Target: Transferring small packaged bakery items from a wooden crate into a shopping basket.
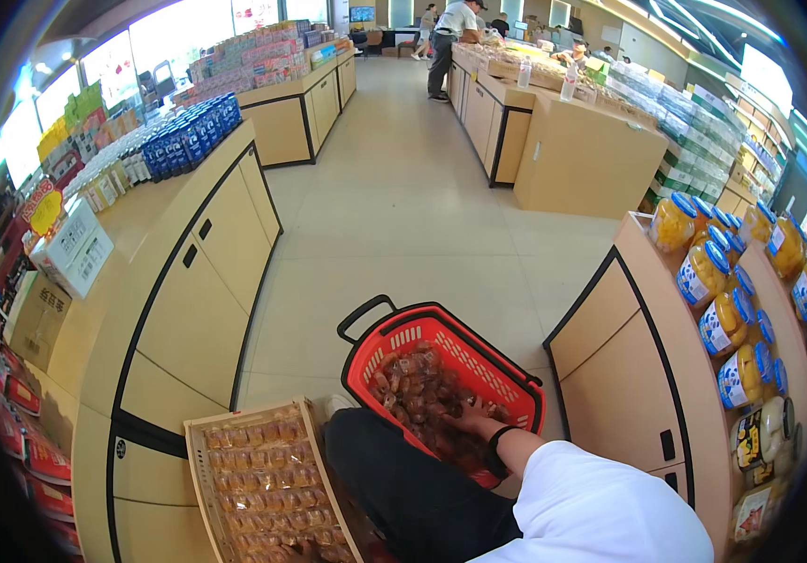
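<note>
A red shopping basket [502, 373] with black rim and handle stands on the floor before me. Inside lies a heap of brown snacks in clear wrappers [415, 389]. My right hand [472, 416], with a black band at the wrist, reaches into the basket; its fingers are spread against the wrapped snacks. To the left of my knee, a shallow light-coloured crate [317, 441] holds rows of small golden-brown cakes in clear wrapping [267, 480]. At the crate's near end my left hand [304, 552] touches the packs; the lower picture edge cuts it off, and its fingers are mostly hidden.
A wooden cabinet [192, 291] borders the left, carrying blue cans [192, 131] and boxes. On the right, a shelf unit [615, 375] bears blue-lidded jars [708, 272]. A pale tiled aisle [380, 178] runs ahead between counters, where a person [450, 42] stands.
</note>
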Tool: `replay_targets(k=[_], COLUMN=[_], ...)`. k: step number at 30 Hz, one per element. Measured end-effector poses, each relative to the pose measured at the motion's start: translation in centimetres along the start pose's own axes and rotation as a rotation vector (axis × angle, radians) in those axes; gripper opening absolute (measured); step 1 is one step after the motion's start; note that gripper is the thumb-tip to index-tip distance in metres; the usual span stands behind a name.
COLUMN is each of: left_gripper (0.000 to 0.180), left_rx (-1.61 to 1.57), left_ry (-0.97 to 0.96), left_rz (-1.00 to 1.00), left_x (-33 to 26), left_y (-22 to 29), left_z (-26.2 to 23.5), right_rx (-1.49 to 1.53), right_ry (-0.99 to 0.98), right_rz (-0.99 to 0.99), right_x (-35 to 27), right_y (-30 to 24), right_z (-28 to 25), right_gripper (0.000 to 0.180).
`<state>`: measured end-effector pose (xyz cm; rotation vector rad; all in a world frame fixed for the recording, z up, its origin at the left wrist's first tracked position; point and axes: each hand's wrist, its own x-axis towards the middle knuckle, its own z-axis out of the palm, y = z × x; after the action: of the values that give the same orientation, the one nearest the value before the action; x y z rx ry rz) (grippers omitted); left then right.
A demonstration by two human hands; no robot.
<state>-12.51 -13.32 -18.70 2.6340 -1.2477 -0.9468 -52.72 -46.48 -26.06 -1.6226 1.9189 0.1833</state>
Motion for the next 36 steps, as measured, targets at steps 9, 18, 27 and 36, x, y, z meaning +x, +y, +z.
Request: replay_targets(k=[9,18,27,36], left_gripper=[0.061,0.07,0.071,0.048], left_rx=[-0.471,-1.278,-1.386,-1.412], left_ry=[0.141,0.141,0.231,0.443], left_rz=[-0.051,-0.114,-0.243,-0.26], left_x=[-1.5,-9.5,-8.5,-8.2], left_y=[0.6,0.1,-1.6,-3.1], left_z=[-7.7,-16.8,-14.0,-12.7], right_rx=[0.139,0.224,0.212,0.307], right_ry=[0.041,0.117,0.334,-0.026], right_rz=[0.077,0.181,0.107,0.13], right_x=[2.3,2.3,1.9,3.0], right_y=[0.2,-0.7,0.8,-0.4], right_z=[-1.5,-1.2,3.0,-1.5], right_gripper=[0.099,0.096,0.087,0.11])
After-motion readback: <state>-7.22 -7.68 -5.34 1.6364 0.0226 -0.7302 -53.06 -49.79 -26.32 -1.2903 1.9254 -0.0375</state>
